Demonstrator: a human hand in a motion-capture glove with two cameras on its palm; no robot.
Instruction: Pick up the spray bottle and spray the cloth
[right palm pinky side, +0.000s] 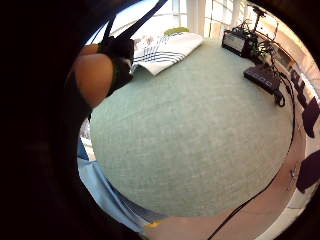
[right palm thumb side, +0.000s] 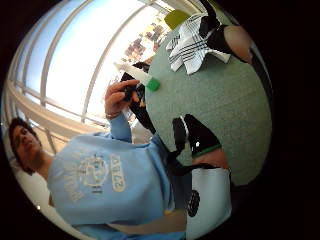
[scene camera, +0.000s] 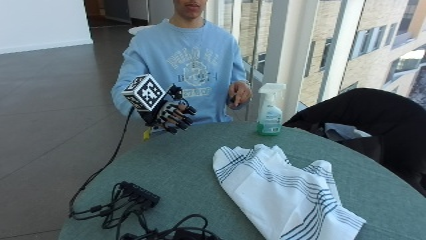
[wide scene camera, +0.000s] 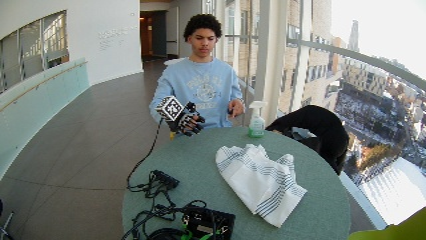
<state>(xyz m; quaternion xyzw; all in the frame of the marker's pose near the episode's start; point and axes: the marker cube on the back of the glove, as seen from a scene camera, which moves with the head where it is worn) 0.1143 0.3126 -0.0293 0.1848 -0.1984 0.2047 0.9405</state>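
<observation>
While a person in a light blue sweatshirt (scene camera: 190, 60) is sitting at the far side of a round green table (scene camera: 173, 170), the gloved right hand (scene camera: 172, 114) is hovering above its far left edge, fingers loosely curled, holding nothing. The spray bottle (scene camera: 269, 110) is standing upright near the far edge, and the striped cloth (scene camera: 283, 192) is lying near and right of centre, well apart from the hand.

Gloved right hand (scene camera: 172, 114) raised, holding nothing — spray bottle (scene camera: 269, 109) upright, striped cloth (scene camera: 283, 192) nearby

round green table (scene camera: 186, 170) | black power strip (scene camera: 138, 194) with cables near its edge | dark jacket (scene camera: 373, 112) on chair beside table
</observation>
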